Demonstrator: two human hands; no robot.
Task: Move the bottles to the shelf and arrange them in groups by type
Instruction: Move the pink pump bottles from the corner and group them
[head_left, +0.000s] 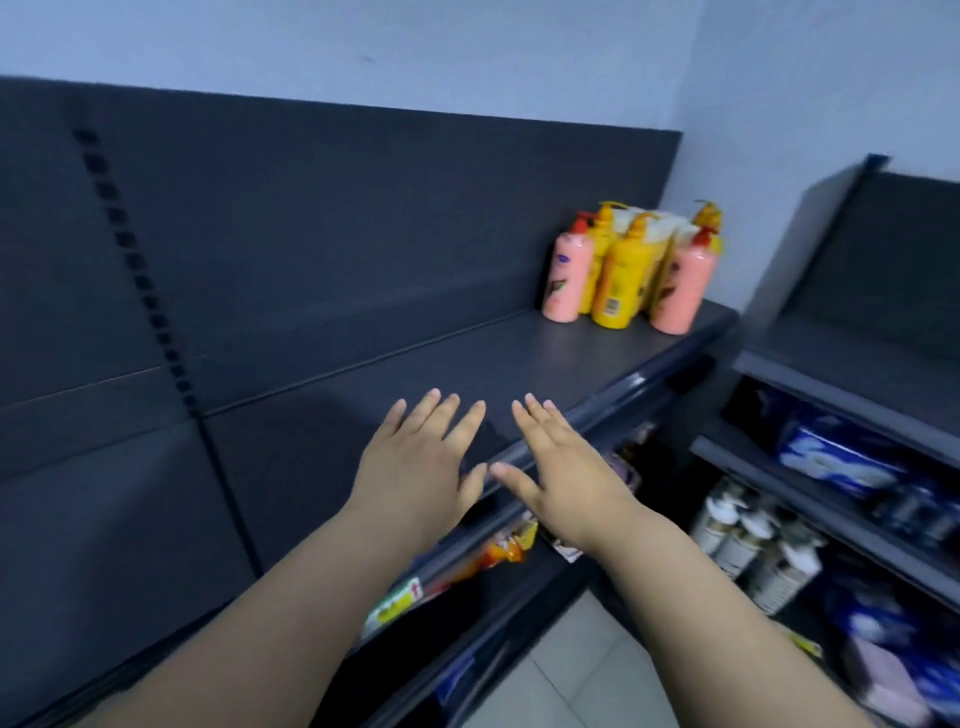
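Observation:
A cluster of pump bottles stands at the far right end of the dark top shelf (395, 379). Two are pink, one (567, 274) on the left and one (684, 289) on the right. Between them stand yellow bottles (626, 280), with more yellow pumps and a white pack behind. My left hand (421, 467) and my right hand (558, 467) hover side by side over the shelf's front edge, palms down, fingers straight and spread, thumbs nearly touching. Both hands hold nothing and are well short of the bottles.
Below the top shelf, lower shelves hold snack packets (498, 556) with a yellow price tag. A second shelf unit on the right carries blue packs (841, 462) and white bottles (748, 540). A tiled floor (582, 665) shows between the units. The picture is motion-blurred.

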